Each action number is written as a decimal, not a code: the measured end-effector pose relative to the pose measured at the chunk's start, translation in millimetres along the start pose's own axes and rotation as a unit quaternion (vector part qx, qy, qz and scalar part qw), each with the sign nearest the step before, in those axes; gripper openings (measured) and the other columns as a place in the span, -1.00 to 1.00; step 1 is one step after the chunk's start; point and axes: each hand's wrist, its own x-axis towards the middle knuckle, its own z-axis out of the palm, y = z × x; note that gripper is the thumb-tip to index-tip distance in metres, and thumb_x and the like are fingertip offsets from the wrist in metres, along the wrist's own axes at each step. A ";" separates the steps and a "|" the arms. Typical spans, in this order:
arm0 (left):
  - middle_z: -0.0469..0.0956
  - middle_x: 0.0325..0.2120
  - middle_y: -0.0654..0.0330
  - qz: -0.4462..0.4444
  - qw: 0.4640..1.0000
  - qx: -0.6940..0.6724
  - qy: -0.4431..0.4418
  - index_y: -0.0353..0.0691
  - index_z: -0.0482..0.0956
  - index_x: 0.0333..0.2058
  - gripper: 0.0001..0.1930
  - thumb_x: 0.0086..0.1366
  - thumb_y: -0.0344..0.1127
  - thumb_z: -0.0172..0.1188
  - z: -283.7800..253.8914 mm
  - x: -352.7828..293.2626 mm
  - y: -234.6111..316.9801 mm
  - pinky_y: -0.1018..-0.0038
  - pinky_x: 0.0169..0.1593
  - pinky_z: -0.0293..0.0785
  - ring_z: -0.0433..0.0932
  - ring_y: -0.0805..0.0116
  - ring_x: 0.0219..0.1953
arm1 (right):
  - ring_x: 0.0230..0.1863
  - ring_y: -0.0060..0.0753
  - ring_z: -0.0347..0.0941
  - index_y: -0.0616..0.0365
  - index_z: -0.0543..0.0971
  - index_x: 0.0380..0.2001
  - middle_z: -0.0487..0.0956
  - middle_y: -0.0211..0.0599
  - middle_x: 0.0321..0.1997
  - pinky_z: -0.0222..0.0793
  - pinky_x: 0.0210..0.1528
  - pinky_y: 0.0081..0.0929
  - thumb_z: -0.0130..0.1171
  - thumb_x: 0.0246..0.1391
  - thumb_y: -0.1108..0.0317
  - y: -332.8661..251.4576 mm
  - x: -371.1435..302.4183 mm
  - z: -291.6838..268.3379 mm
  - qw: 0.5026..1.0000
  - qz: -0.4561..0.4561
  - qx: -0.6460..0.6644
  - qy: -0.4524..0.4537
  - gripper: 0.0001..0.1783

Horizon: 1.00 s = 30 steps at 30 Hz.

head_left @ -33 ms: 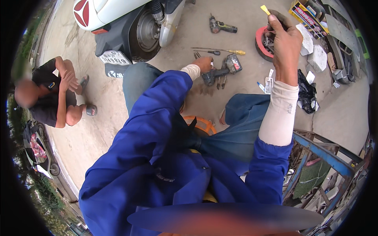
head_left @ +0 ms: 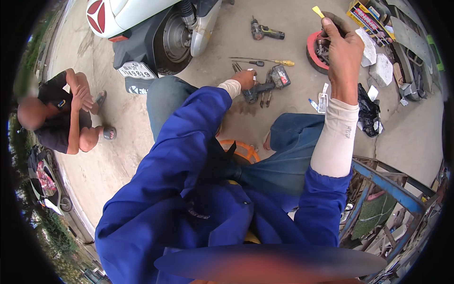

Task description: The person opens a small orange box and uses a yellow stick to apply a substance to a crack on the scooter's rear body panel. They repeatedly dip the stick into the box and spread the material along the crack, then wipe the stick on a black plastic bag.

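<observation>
My right hand [head_left: 344,45] is raised at the upper right, pinching a small flat yellow strip [head_left: 318,11] that widens toward its free end. Behind it, partly hidden, a red round tray [head_left: 313,53] holds small metal parts. My left hand [head_left: 244,79] is low over the ground with its fingers closed; a small white bit [head_left: 254,73] shows at the fingertips, too small to name. Close by lie a dark power tool [head_left: 250,93] with a battery pack [head_left: 280,76], a long screwdriver with a yellow handle [head_left: 286,63], and a shorter dark-handled one [head_left: 257,63].
A white scooter [head_left: 137,19] stands at the upper left. Another person [head_left: 52,113] squats at the left. A cordless drill [head_left: 265,32] lies farther off. White blocks [head_left: 381,71], a black plastic bag [head_left: 368,111] and a blue metal frame [head_left: 388,182] are on the right.
My left hand has shifted very slightly. The scooter sits a touch farther left in the picture. My right hand holds the yellow strip as before.
</observation>
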 end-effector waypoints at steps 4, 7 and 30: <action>0.64 0.14 -0.12 -0.010 1.000 0.000 0.017 -0.05 0.45 0.36 -0.43 0.43 -0.08 0.26 57.5 21.9 -15.0 -0.02 0.27 0.51 0.55 -0.27 0.21 | -0.29 -0.56 0.59 0.32 0.77 -0.06 0.75 -0.29 -0.31 0.51 -0.15 -0.53 0.34 0.30 0.35 -0.6 1.6 4.0 0.992 -0.078 -0.103 0.010 -0.74; 0.62 0.19 -0.07 -0.037 0.999 0.005 0.014 0.00 0.42 0.39 -0.41 0.45 -0.02 0.24 78.1 29.7 -18.2 -0.06 0.32 0.45 0.46 -0.30 0.29 | -0.27 -0.53 0.61 0.34 0.76 -0.09 0.77 -0.23 -0.30 0.52 -0.11 -0.50 0.33 0.30 0.35 -4.0 3.4 7.5 0.989 -0.085 -0.125 0.005 -0.74; 0.44 0.20 -0.41 -0.314 0.938 -0.079 0.124 -0.30 0.20 0.35 -0.33 0.30 -0.40 0.22 119.5 -6.7 -126.3 -0.08 0.20 0.60 0.58 -0.36 0.19 | -0.48 -0.68 0.39 0.33 0.71 -0.12 0.59 -0.46 -0.44 0.29 -0.43 -0.60 0.27 0.30 0.47 -16.4 6.3 16.7 0.995 -0.034 -0.094 0.007 -0.83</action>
